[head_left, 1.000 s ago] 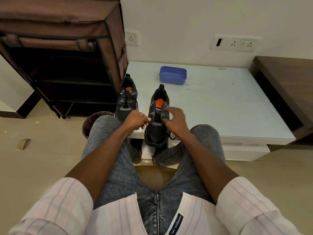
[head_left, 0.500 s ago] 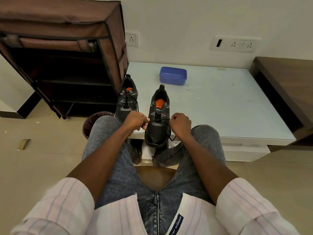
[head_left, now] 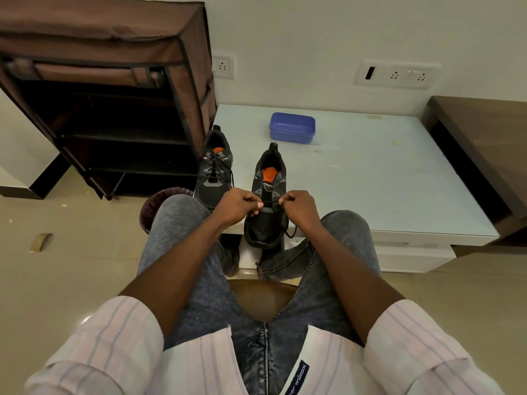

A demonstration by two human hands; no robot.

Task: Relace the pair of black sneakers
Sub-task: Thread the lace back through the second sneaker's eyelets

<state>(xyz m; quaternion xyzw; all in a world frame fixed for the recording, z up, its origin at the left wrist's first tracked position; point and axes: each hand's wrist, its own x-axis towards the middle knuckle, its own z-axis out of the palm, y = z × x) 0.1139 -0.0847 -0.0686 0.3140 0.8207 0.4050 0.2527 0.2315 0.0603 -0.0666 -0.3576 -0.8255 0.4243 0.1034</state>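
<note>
A: Hands status?
B: Left hand [head_left: 236, 208] and right hand [head_left: 299, 208] each have fingers pinched on the thin black lace [head_left: 269, 201], stretched across the unlaced black mesh sneaker [head_left: 268, 195], centre frame, white glossy surface [head_left: 399, 172].
A: Other one?
B: Laced black sneaker [head_left: 214, 172] just left.
</note>
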